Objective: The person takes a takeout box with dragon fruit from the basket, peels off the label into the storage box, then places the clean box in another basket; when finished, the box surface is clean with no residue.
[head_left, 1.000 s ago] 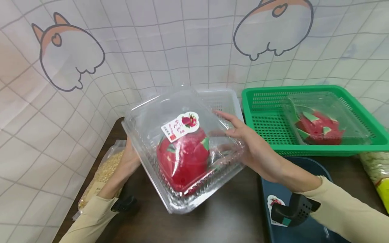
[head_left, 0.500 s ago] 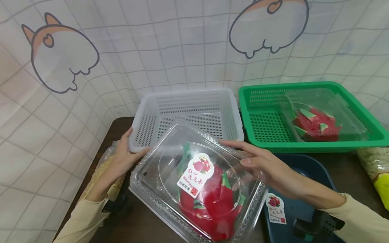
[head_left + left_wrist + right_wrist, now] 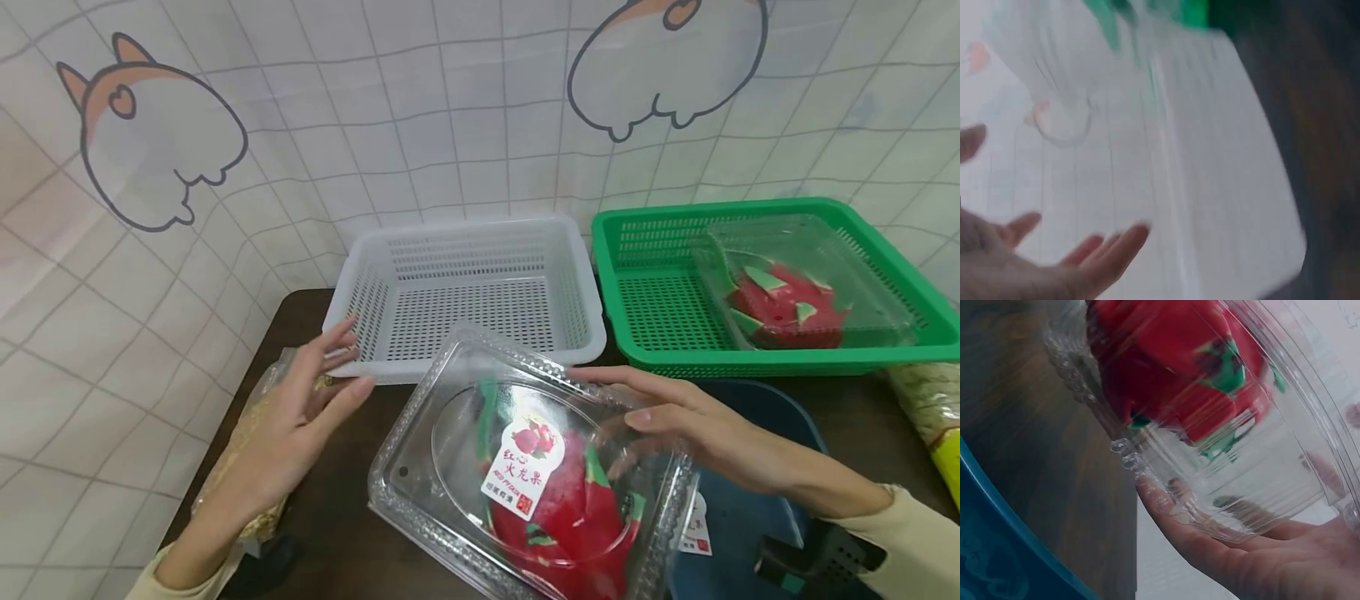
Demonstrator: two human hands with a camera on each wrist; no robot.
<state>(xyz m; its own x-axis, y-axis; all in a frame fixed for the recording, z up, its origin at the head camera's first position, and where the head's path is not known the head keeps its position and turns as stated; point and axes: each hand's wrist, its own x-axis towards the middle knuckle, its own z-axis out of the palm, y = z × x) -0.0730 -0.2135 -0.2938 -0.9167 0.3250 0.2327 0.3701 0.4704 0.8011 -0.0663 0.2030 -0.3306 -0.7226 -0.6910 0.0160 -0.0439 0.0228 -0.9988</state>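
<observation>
My right hand (image 3: 697, 425) grips the right side of a clear plastic clamshell box (image 3: 405, 450), thumb on top and fingers around its edge. Inside sits a red dragon fruit (image 3: 573, 517) with green scales, and a white fruit label (image 3: 522, 467) is stuck on the lid. The box is held tilted over the table. In the right wrist view the fingers (image 3: 1185, 537) show along the box's ridged rim. My left hand (image 3: 288, 433) is off the box, fingers spread, in front of the white basket's (image 3: 390, 372) near left corner.
A green basket (image 3: 720, 361) at the back right holds another boxed dragon fruit (image 3: 787, 308). Under my right arm stands a dark blue bin (image 3: 738, 500). A bag of yellowish grains (image 3: 243, 467) lies left, and another bag (image 3: 922, 408) lies at the right edge.
The box has come down and toward me, then slightly right, in my right hand. My left hand has let go of it, touched the white basket's corner, and drawn back.
</observation>
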